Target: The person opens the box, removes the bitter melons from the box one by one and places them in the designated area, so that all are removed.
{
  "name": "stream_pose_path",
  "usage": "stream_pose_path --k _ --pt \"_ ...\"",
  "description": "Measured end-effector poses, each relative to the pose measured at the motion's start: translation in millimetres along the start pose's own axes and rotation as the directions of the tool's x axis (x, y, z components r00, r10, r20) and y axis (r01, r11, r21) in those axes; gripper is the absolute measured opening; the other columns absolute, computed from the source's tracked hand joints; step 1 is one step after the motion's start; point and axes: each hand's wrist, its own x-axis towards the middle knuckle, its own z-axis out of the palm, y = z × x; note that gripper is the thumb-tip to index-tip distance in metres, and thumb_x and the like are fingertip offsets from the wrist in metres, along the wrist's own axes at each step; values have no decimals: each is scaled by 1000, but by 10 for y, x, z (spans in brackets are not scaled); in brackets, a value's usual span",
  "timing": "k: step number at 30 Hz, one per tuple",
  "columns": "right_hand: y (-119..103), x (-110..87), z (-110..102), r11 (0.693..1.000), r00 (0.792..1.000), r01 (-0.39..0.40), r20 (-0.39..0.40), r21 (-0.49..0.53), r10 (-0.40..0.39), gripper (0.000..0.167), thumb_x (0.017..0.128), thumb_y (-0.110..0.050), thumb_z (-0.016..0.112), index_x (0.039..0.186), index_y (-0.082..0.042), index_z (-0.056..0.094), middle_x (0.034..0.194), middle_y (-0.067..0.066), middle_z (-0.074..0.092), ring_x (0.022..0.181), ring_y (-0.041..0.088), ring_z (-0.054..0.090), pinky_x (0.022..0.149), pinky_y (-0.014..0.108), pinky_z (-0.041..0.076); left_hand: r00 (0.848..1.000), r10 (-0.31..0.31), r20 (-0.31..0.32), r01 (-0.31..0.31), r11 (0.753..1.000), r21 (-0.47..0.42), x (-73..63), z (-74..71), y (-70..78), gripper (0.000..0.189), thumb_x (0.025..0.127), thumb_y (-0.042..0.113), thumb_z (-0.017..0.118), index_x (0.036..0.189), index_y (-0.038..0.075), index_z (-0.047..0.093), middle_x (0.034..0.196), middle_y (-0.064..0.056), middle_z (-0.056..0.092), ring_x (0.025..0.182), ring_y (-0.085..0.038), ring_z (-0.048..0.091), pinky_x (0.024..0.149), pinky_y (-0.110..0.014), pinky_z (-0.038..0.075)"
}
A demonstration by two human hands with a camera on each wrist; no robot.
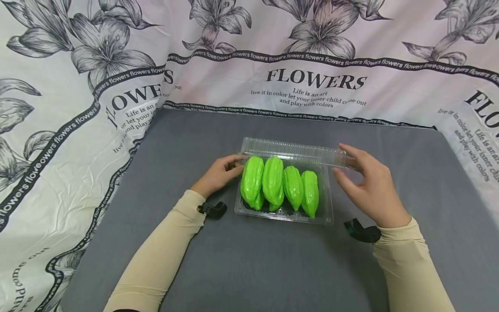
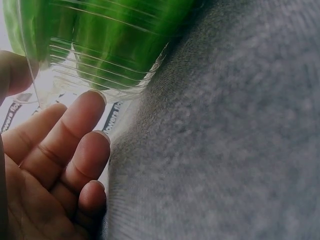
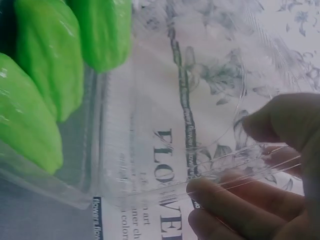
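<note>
A clear plastic clamshell box (image 1: 284,216) lies in the middle of the table with several bright green star fruits (image 1: 272,180) in it. Its ribbed lid (image 1: 292,149) stands raised along the far side. At the lid's left end my left hand (image 1: 218,175) holds the edge with thumb and bent fingers. Ribbed plastic lies close to those fingers (image 2: 85,115) in the left wrist view. Over at the right end, my right hand (image 1: 374,186) grips the lid, whose clear edge runs between thumb and fingers (image 3: 235,205) in the right wrist view.
A grey cloth (image 1: 253,264) covers the table. Behind and beside it hangs a white curtain (image 1: 218,82) with flowers and lettering. Dark bands (image 1: 212,210) with small devices sit on both wrists, over beige sleeves.
</note>
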Motion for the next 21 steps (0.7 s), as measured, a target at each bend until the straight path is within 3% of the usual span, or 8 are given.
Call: stream_pose_path --k 5,7,11,13,21 --pt "46 103 -3 1000 999 3 -32 -5 -3 60 93 7 74 148 -10 61 128 16 70 106 33 73 95 2 40 1000 -10 9 10 1000 -4 -11 0 10 43 108 20 61 149 7 59 111 -16 73 94 -25 66 82 -35 52" --pt "66 135 1 1000 999 3 -42 -4 -3 57 94 7 73 148 -9 62 126 17 71 107 24 74 95 2 41 1000 -9 9 9 1000 1 -15 1 14 43 108 21 62 149 7 59 112 -16 73 96 -24 67 83 -34 53" --pt "114 198 13 1000 998 -1 -63 13 2 54 94 6 73 145 -7 64 120 18 72 105 -15 62 88 1 43 1000 -1 3 1 1000 10 -22 -2 16 43 107 20 62 148 6 60 112 -16 74 94 -20 67 83 -32 53" --pt "138 235 22 1000 997 -12 -74 24 14 51 95 6 73 144 -4 64 118 19 73 102 -26 53 84 0 43 1000 5 -2 -5 1000 18 -23 -4 14 43 107 19 62 148 5 60 110 -16 74 92 -19 66 81 -32 53" --pt "215 393 68 996 989 -81 -121 38 85 32 100 -6 72 132 1 71 110 19 77 97 -28 54 81 0 41 1000 16 -8 -15 1000 20 -18 -4 -28 42 107 18 62 147 4 60 105 -13 73 84 -16 62 76 -30 50"
